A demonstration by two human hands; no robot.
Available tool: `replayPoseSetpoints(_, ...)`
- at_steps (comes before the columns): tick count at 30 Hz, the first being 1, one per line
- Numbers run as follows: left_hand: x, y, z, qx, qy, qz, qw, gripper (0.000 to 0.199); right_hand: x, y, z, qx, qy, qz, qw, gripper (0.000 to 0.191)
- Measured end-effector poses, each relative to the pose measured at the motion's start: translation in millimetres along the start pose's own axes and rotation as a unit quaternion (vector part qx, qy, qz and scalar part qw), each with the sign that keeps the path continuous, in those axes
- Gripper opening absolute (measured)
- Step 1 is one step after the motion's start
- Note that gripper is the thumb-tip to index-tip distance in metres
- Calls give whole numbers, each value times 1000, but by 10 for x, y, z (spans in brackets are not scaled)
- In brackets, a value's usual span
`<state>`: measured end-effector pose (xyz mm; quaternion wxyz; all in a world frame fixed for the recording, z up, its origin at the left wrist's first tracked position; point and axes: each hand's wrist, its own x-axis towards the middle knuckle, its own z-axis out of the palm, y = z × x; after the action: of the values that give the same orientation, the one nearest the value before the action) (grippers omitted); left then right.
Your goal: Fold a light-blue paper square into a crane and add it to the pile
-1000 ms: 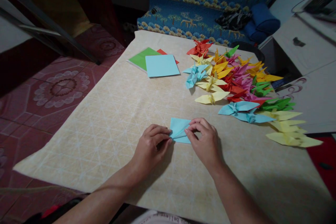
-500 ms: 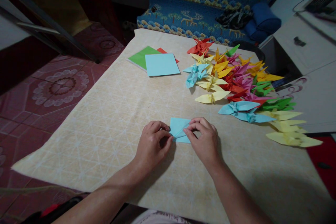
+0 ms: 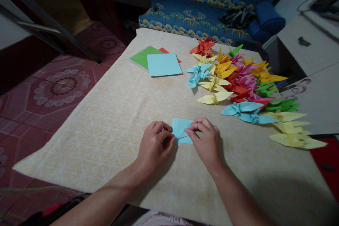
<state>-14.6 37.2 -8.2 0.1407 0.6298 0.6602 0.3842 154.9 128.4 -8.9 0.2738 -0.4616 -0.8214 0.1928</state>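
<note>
A light blue sheet of origami paper (image 3: 180, 127), partly folded, lies on the table between my hands. A slanting folded edge crosses its lower half. My left hand (image 3: 158, 141) pinches its left edge, thumb and forefinger close together. From the other side, my right hand (image 3: 205, 138) has its thumb and fingertips closed on a flap near the right edge. The fingers hide both side edges of the paper.
Behind the paper lie stacks of blue (image 3: 164, 65), green (image 3: 145, 56) and red origami sheets. Many folded paper cranes (image 3: 238, 77) in several colours crowd the right side of the cloth-covered table (image 3: 106, 123). A blue patterned sofa (image 3: 182, 14) stands beyond, with a white cabinet (image 3: 312, 95) at right.
The slanting flap of the blue paper has shifted slightly under my right fingertips. Both hands keep their grip in nearly the same places.
</note>
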Motion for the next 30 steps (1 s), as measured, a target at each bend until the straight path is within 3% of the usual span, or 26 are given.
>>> replayPoseSetpoints(9, 1, 25, 0, 25, -11, -19, 999, 2, 10, -29, -1, 1, 0, 26, 1000, 11)
replayPoseSetpoints(14, -11, -4, 3, 49, -25, 12, 998, 26, 32, -60, 3, -4, -10, 28, 1000, 9)
replayPoseSetpoints(25, -20, 21, -4, 137, -77, 26, 987, 31, 91, -68, 27, -80, -11, 31, 996, 9)
replayPoseSetpoints(30, 47, 59, -39, 173, -122, 27, 977, 36, 99, -29, 19, -5, 32, 48, 998, 12)
